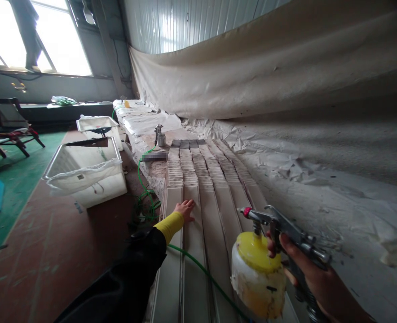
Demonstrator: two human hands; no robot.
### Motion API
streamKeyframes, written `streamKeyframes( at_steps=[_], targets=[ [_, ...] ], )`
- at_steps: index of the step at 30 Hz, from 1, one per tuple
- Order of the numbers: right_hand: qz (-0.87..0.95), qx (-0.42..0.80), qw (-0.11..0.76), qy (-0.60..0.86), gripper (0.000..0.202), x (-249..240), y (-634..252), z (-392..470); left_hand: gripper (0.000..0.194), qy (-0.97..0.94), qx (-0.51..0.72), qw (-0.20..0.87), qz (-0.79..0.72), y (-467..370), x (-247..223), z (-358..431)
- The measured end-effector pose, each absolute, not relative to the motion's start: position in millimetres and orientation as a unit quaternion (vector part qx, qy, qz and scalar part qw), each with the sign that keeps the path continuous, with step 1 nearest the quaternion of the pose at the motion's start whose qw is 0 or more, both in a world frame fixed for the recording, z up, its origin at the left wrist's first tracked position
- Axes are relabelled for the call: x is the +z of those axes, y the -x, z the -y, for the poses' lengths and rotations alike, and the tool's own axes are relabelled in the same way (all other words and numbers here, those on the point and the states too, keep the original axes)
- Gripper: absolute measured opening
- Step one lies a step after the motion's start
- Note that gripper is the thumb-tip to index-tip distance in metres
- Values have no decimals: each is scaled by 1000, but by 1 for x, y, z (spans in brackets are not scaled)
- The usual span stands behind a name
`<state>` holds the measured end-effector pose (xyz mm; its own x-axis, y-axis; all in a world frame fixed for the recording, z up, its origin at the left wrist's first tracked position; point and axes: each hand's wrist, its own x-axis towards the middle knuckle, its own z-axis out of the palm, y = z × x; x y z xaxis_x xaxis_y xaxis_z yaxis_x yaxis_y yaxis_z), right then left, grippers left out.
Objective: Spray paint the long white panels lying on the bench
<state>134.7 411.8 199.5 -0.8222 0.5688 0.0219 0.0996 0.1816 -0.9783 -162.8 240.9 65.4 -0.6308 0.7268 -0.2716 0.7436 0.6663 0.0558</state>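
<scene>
Head view, one moment at a long bench: we hold a spray gun (288, 231) in our right hand (315, 276), fingers curled tight around its grip with one finger across the trigger, the nozzle pointing left over the work. Its cup (257, 280), white with a yellow lid, hangs below the gun body and looks smeared with old coating. Our left hand (185, 210), in a yellow cuff under a black sleeve, lies flat and open on a strip (191, 251), gripping nothing; the strip is one of several long pale ones laid side by side along the bench, with rows of small tiles (198, 168) stacked across them farther up. A green hose (198, 269) runs from near the gun, over the strips and down to a coil on the floor. A second gun (159, 134) stands upright farther along the bench, and two white tubs (87, 172) sit on the floor to the left. A drop cloth (286, 67) hangs behind the bench. In our judgement the risks are these: the left hand lies ahead of the nozzle and could be sprayed; the hose, dragging over the strips, could mark or shift them; a tilted cup could drip onto them. We can read no brand, label or writing anywhere
</scene>
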Motion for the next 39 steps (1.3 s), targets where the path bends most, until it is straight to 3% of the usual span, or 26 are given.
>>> streamKeyframes(
  at_steps=[7, 39],
  targets=[
    [745, 607, 194, 197, 35, 202, -130, -406, 59, -384, -14, 107, -917, 162, 62, -216],
    [755, 588, 209, 201, 35, 209, -119, -387, 74, -352, -9, 152, -924, 170, 57, -208]
  ],
)
